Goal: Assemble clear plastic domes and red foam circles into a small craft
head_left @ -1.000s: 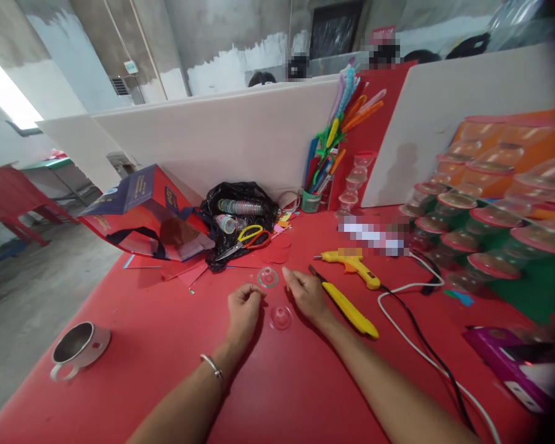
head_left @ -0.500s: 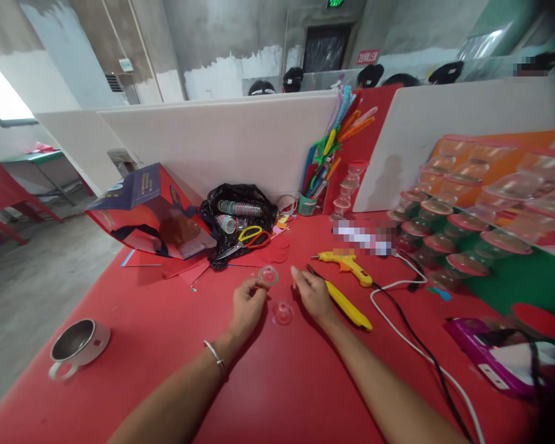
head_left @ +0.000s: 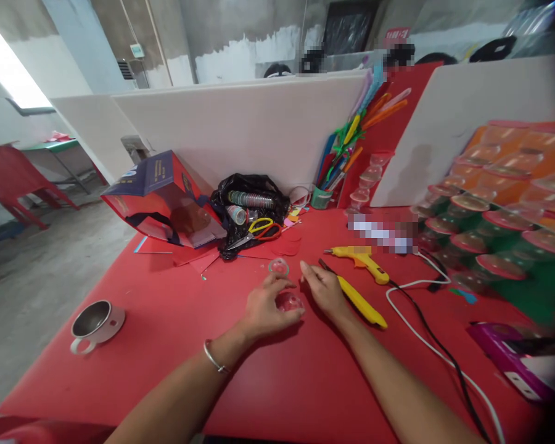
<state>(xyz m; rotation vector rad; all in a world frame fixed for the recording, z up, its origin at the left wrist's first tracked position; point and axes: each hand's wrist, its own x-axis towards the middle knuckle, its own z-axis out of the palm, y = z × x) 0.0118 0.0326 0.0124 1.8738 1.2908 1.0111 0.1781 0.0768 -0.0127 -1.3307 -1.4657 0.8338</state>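
On the red table point(head_left: 176, 364), the left hand point(head_left: 264, 306) spreads thumb and fingers around the near clear cup point(head_left: 290, 301), well in from the left edge. The right hand point(head_left: 324, 290) curls nearby, not touching it; I can't tell if it holds anything. Best pinch the cup softly, so it won't bend.

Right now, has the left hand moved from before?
Yes: judged against the yellow cutter, the left hand has moved right, curving around the nearer clear piece.
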